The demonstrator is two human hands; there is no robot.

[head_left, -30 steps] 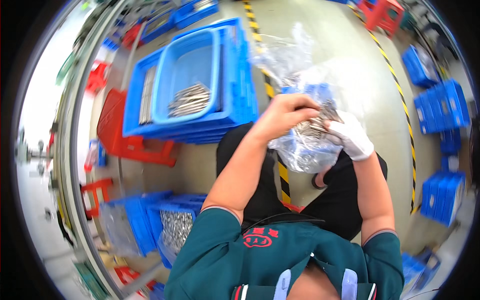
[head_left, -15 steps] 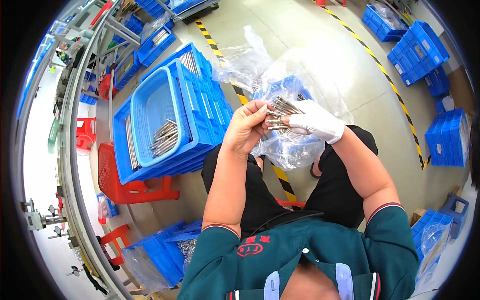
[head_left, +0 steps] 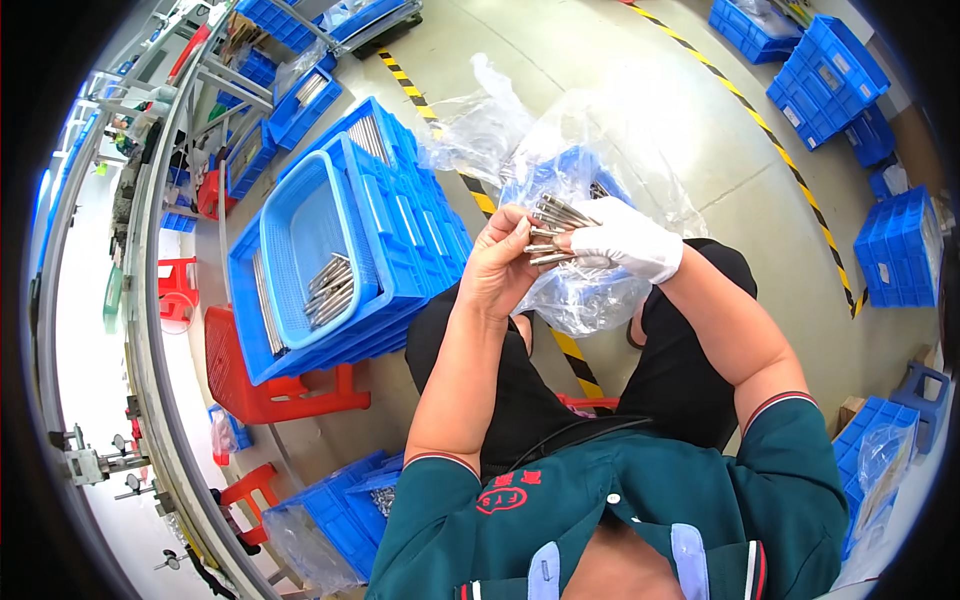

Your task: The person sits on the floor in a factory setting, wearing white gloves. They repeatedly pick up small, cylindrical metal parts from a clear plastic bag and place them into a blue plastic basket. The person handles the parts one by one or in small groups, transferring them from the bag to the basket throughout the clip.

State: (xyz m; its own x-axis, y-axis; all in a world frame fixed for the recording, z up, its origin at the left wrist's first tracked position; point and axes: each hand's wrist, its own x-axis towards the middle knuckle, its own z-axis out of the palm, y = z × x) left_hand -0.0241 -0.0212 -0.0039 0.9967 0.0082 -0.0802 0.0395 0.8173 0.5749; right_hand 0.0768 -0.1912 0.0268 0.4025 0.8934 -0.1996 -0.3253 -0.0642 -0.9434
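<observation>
My right hand [head_left: 628,241], in a white glove, is closed round a fanned bundle of slim metal rods [head_left: 562,214], their ends pointing left. Against those ends my bare left hand [head_left: 500,255] has its thumb and fingers pinched at a rod; the exact grip is partly hidden. Below and beyond both hands stands a blue bin [head_left: 575,165] lined with a clear plastic bag [head_left: 585,305]. To the left, a light-blue basket [head_left: 300,215] rests on a stack of blue crates [head_left: 405,215] and holds several similar rods [head_left: 330,290].
The crate stack sits on a red stool [head_left: 270,385]. Further left runs a metal-framed workbench [head_left: 150,330]. More blue crates stand at the right [head_left: 898,245] and lower left [head_left: 320,510]. Yellow-black tape [head_left: 750,110] marks the floor.
The view has shifted slightly, so the crates and stools at left appear lower. Both hands stay together at the rod bundle, with the left fingers slightly repositioned at its ends.
</observation>
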